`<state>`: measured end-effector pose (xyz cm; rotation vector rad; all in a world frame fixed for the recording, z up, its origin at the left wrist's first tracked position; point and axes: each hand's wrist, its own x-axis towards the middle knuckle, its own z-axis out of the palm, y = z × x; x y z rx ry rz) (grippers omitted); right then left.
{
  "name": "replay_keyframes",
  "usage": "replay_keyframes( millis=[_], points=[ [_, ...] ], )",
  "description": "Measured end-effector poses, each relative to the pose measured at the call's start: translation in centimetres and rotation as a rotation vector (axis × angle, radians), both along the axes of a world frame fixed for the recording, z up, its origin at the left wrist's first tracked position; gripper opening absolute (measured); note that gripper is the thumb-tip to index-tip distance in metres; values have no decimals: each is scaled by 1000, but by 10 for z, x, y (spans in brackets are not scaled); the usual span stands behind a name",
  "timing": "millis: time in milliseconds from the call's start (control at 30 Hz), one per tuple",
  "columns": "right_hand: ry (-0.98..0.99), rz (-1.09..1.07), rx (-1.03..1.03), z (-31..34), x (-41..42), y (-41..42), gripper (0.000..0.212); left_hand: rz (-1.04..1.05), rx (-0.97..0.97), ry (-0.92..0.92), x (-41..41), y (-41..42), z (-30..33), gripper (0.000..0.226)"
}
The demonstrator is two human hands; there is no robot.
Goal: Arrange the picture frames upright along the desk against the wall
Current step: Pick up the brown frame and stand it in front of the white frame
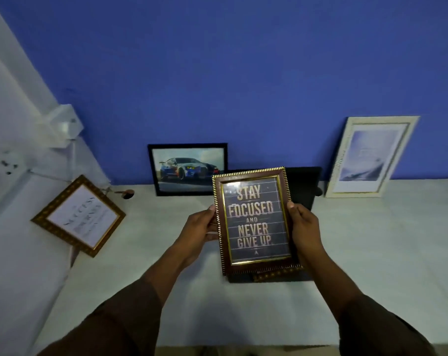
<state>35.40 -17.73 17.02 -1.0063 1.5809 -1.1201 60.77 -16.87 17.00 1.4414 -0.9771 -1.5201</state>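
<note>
We count four picture frames whose fronts we can see, and more dark ones lying flat that we cannot number with certainty. Farthest left, one gold frame (78, 216) with a white sheet of script sits turned like a diamond at the desk's left edge, by the pale side wall; whether it leans or lies flat we cannot tell. Next comes one black frame (187, 169) showing a sports car, standing upright on the white desk (372, 253) with its back to the blue wall (243, 73). Then our left hand (201, 227), thumb on the front edge and fingers curled behind, grips the left side of the one brown frame (255, 220) with gold beading, which reads "STAY FOCUSED AND NEVER GIVE UP". We hold it above the desk's middle, tilted toward us, well short of the wall. Our right hand (304, 223) clasps its right side the same way. Beneath and behind it lie dark frame backs (304, 186), with a strip of gold edging peeping out below. Farthest right, one white frame (372, 156) with a pale blue print leans against the wall.
</note>
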Motion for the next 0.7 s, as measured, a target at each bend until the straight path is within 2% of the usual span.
replay_keyframes(
  millis=[100,200,433,700],
  points=[
    [-34,-125,1,11,-21,9,42,-70,115,152,-29,-13,1,58],
    [-58,-219,-31,26,-39,18,45,-170,198,315,-58,-25,4,55],
    [-117,-411,-68,38,-80,53,45,-385,184,228,-126,-43,15,47],
    [-69,-476,-116,38,-158,85,42,-422,172,156,-219,-25,8,46]
  ],
)
